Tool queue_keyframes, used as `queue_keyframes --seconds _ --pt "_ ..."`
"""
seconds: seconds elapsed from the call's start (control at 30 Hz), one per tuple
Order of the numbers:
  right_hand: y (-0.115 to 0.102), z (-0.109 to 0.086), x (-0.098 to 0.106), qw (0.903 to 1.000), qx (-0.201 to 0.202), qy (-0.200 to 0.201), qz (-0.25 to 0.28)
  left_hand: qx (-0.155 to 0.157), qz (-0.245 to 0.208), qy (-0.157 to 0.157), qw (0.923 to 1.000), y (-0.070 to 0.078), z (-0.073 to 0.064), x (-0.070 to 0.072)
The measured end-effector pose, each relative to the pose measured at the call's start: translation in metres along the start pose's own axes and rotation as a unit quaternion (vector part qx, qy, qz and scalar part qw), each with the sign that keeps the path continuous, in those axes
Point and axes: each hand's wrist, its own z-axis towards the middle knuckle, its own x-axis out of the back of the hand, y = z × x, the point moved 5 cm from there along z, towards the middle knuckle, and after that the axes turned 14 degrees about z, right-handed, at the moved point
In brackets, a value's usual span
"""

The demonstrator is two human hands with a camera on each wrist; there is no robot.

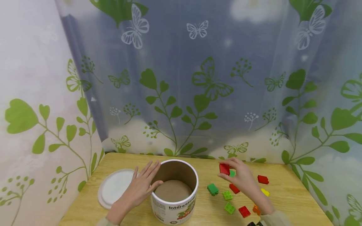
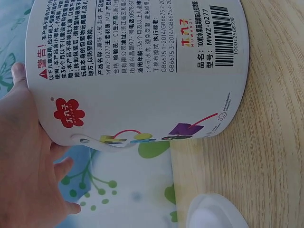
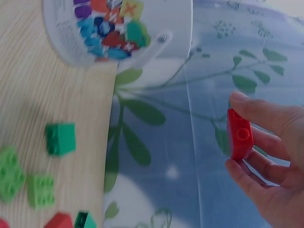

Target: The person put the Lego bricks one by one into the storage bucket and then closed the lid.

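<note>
A red toy brick (image 1: 224,169) is pinched between the thumb and fingers of my right hand (image 1: 242,175), raised above the loose bricks. In the right wrist view the red brick (image 3: 240,135) shows its studs towards the palm. My left hand (image 1: 142,185) rests at the left rim of a white round bucket (image 1: 174,203), its fingers extended. The left wrist view shows the left hand (image 2: 28,156) against the printed side of the bucket (image 2: 142,90). Inside, the visible bucket floor is bare brown.
A white round lid (image 1: 117,186) lies left of the bucket on the wooden table (image 1: 203,213). To the right are scattered bricks: a dark green brick (image 1: 212,189), a light green brick (image 1: 229,208), a red brick (image 1: 244,211) and several others. A patterned curtain (image 1: 181,78) hangs behind.
</note>
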Motion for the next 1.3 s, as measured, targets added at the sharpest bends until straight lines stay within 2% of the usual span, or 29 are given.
queue_keyframes --seconds 0.37,0.57,0.8,1.07,1.3 --pt "-0.037 0.027 -0.038 0.9972 0.063 -0.011 0.038 -0.002 0.008 -0.008 0.9999 0.0 0.002 -0.002" --pt "-0.053 0.043 -0.065 0.9917 0.078 -0.041 0.093 -0.004 0.002 -0.013 0.9999 0.0 0.002 -0.002" --pt "-0.063 0.053 -0.099 0.9838 0.087 -0.087 0.13 0.001 -0.006 -0.028 0.9996 0.0 0.003 -0.002" --pt "-0.064 0.057 -0.131 0.9826 0.101 -0.118 0.101 0.005 -0.003 -0.038 0.9993 -0.002 0.002 -0.002" --pt "-0.065 0.055 -0.144 0.9817 0.122 -0.131 0.064 0.008 -0.006 -0.039 0.9992 -0.002 0.002 -0.001"
